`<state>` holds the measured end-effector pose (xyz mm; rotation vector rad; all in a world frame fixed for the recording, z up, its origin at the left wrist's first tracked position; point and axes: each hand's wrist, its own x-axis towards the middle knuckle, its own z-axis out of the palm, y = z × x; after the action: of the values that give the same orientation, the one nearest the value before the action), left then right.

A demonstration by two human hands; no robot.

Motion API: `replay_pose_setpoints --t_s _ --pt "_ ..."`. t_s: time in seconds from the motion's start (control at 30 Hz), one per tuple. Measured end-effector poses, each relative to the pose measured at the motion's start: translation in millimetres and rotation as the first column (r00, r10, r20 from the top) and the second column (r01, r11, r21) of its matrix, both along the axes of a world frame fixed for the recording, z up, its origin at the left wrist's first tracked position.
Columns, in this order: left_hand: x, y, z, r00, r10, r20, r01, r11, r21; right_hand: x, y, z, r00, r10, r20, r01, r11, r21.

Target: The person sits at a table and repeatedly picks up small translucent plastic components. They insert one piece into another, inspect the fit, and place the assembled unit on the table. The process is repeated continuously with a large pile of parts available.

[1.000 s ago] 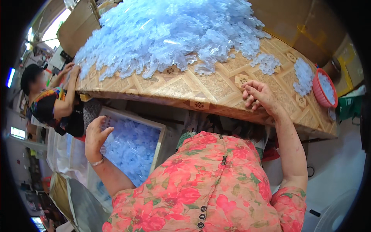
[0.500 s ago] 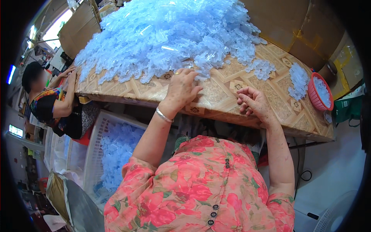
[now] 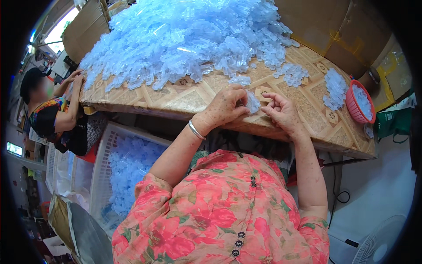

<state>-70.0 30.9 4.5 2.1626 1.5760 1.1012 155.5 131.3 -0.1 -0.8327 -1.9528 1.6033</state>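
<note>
Right at the near edge of the desk (image 3: 176,101), the left hand (image 3: 226,105) pinches a small cluster of clear blue plastic pieces (image 3: 252,102), fingers closed on it. It lies between both hands; the right hand (image 3: 283,113), fingers loosely curled and empty, sits just beside it, the big heap (image 3: 184,39) farther back.

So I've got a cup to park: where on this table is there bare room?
Bare tabletop runs along the near edge, between the big pile of clear blue plastic pieces and the left hand. A smaller patch lies between the right hand and the red basket. The far side is crowded.
</note>
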Motion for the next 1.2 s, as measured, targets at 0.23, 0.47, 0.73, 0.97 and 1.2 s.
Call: replay_pose_setpoints --t_s 0.23,0.47,0.73,0.97,1.2 --pt "13.4 3.6 0.8 0.99 0.115 0.083 -0.127 0.98 0.151 -2.4 -3.2 0.8 1.0 0.022 -0.011 -0.022 0.999 0.041" --pt "20.2 -3.4 -14.4 0.99 0.117 0.076 -0.122 0.99 0.073 -10.2 -4.0 5.7 0.981 -0.048 0.187 0.005 0.974 0.227" --pt "40.9 -2.9 -8.7 0.829 0.101 0.55 -0.01 0.986 -0.166 -15.3 -15.4 -10.6 0.976 -0.205 -0.071 0.216 0.944 0.249" --pt "63.7 2.7 -9.7 0.41 -0.075 0.909 0.387 0.917 -0.1 -13.9 -38.7 -5.5 0.906 -0.304 -0.296 0.352 0.927 0.127" --pt "76.7 10.1 -11.6 0.187 -0.018 0.982 0.33 0.943 -0.045 -3.1 -44.9 -2.8 0.914 -0.364 -0.181 0.406 0.843 0.353"
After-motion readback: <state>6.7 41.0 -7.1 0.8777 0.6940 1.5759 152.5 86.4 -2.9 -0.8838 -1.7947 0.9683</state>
